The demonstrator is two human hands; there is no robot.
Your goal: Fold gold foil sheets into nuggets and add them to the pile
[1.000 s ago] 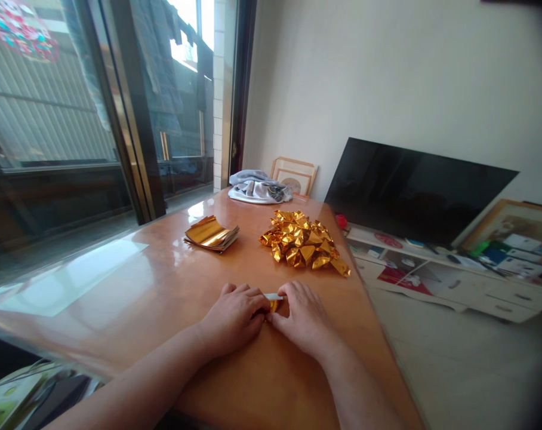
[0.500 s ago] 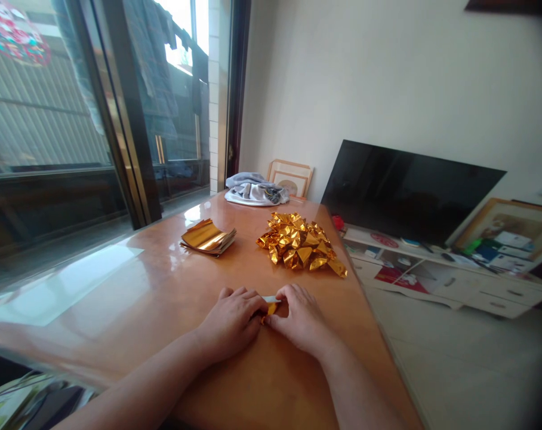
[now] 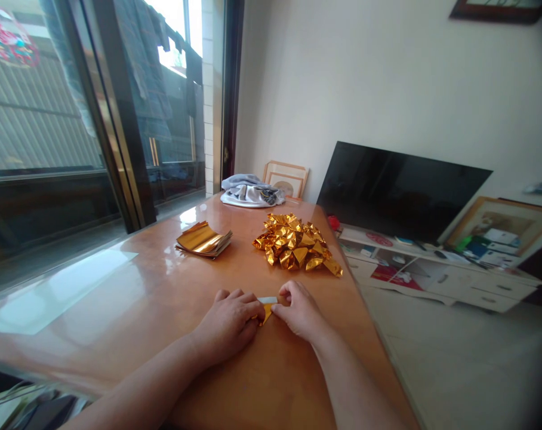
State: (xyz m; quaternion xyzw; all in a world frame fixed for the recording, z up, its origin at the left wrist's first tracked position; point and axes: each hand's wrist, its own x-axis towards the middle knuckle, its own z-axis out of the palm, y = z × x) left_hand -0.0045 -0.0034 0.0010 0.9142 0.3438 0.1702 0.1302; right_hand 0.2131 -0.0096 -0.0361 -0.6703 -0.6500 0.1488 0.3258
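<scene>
A small sheet of gold foil paper (image 3: 267,313), partly folded, lies on the table between my hands, its pale underside showing along the far edge. My left hand (image 3: 228,316) rests over its left part, fingers bent and pressing on it. At the right end, the thumb and fingers of my right hand (image 3: 299,309) pinch the paper. Much of the sheet is hidden under the left fingers. Beyond my right hand is a heap of folded gold foil pieces (image 3: 298,243). A stack of flat gold foil sheets (image 3: 202,240), slightly curled, lies farther left.
The glossy brown table (image 3: 163,316) has its right edge close to my right forearm. Folded grey cloth (image 3: 251,191) lies at the far end. A television (image 3: 400,194) stands over a white cabinet (image 3: 459,286) to the right. Glass sliding doors (image 3: 114,119) run along the left.
My right hand's fingers have closed in and its thumb has moved up along the paper. More of the pale strip and gold face shows. The view has shifted slightly.
</scene>
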